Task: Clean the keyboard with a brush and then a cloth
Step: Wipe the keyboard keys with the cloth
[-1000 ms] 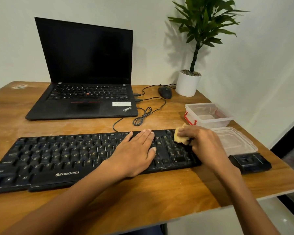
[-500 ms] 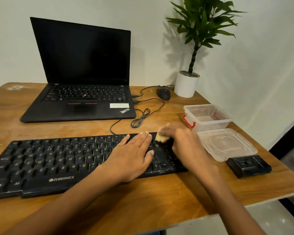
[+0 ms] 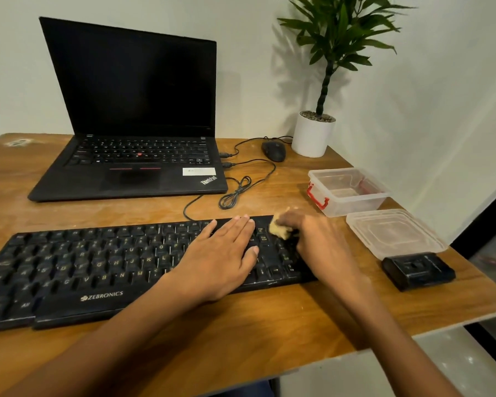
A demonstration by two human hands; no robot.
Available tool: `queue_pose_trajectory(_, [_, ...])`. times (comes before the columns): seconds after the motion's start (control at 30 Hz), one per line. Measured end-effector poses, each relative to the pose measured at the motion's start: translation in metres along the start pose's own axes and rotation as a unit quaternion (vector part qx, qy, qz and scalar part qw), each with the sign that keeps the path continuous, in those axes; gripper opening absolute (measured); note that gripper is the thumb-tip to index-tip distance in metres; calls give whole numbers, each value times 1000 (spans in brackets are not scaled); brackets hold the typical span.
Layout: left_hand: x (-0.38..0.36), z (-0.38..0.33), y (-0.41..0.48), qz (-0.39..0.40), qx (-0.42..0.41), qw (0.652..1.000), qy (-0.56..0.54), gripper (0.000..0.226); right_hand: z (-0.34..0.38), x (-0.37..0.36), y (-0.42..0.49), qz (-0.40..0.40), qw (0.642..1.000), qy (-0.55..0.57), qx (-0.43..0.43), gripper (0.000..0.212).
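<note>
A black Zebronics keyboard (image 3: 98, 262) lies across the front of the wooden table (image 3: 269, 325). My left hand (image 3: 224, 253) rests flat on its right half, fingers straight and close together, holding nothing. My right hand (image 3: 318, 239) is over the keyboard's right end, pinching a small crumpled yellow cloth (image 3: 279, 229) against the keys near the top row. Its fingers hide part of the cloth. I see no brush.
An open black laptop (image 3: 132, 156) stands behind the keyboard, with cables (image 3: 238, 190) and a black mouse (image 3: 274, 150) beside it. A potted plant (image 3: 312, 136), a clear box (image 3: 347, 190), its lid (image 3: 393, 233) and a small black block (image 3: 417, 270) line the right side.
My right hand has rubbed the cloth leftward from the number pad to the keys beside my left hand. The left hand has stayed pressed on the keyboard.
</note>
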State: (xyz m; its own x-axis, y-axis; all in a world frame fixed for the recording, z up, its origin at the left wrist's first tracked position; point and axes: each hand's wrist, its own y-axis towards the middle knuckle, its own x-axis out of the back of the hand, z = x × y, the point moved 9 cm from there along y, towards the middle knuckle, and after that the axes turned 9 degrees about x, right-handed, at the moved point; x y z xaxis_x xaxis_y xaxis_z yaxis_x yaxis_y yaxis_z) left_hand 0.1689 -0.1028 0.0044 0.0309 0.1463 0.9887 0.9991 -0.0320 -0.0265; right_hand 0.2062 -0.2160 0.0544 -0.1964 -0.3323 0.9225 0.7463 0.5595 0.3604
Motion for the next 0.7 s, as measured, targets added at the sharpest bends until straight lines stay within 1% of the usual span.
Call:
queue_pose_trajectory(0.07, [0,0,0,-2,-1,1000,-1,57,-23,9,-10,3,999,2,-50,45])
queue_pose_trajectory(0.13, [0,0,0,-4,-2,1000,-3,57,-36,21,-23,-17,997,2,-78,45])
queue_pose_trajectory(0.17, [0,0,0,-4,-2,1000,-3,57,-30,24,-29,-27,997,9,-70,47])
queue_pose_trajectory(0.23, [0,-1,0,-3,-3,1000,-2,57,0,20,-40,-42,999,16,-21,53])
queue_pose_trajectory(0.27, [0,-1,0,-4,-4,1000,-1,57,18,13,-46,-41,999,11,11,58])
queue_pose_trajectory(0.33, [1,0,0,-8,-3,1000,-1,57,44,6,-61,-65,994,-23,82,65])
queue_pose_trajectory(0.37, [2,0,0,-8,-3,1000,-2,57,42,5,-67,-82,992,-26,94,66])
queue_pose_trajectory(0.4, [2,0,0,-8,-4,1000,-3,57,32,8,-73,-94,991,-28,88,66])
queue_pose_trajectory(0.47, [2,-1,-1,-8,-7,1000,-6,57,9,19,-80,-105,993,-31,47,66])
queue_pose_trajectory(0.53, [2,-1,-1,-9,-9,1000,-9,57,3,27,-81,-118,992,-29,24,64])
queue_pose_trajectory(0.63, [1,-1,0,-8,-5,1000,-5,57,35,25,-70,-136,989,-3,51,59])
queue_pose_trajectory(0.7, [1,0,0,-3,-5,1000,-2,57,64,13,-69,-114,988,13,101,54])
